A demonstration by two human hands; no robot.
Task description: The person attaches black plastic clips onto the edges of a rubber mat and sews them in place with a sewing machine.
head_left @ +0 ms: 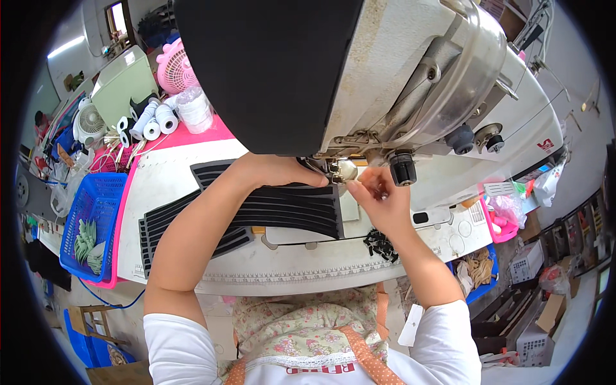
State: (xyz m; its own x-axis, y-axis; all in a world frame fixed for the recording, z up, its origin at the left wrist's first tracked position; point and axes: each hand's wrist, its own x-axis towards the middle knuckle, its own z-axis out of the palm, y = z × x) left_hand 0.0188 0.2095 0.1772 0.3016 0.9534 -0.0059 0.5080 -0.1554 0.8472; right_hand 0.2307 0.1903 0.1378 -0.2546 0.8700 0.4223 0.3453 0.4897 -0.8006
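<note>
A white sewing machine [545, 122] stands over the work, with its metal needle and presser parts [343, 170] low on the head. Black fabric strips on a grey backing [289, 212] lie on the bed, left of the needle. My left hand [279, 172] rests at their far edge, its thumb stretched toward the presser; the machine head hides the other fingers. Just right of the needle, my right hand [384, 196] is closed, thumb and fingertips pinched together; what they hold is too small to make out. Small black pieces [380, 246] lie heaped below the right hand.
A printed ruler [308, 277] runs along the table's front edge. On the left are a blue basket [96, 221] with pale bundles, white thread spools [165, 119] and a pink fan [176, 67]. Pink [504, 228] and blue [481, 289] containers stand at the right. The machine's dark panel [269, 70] hangs overhead.
</note>
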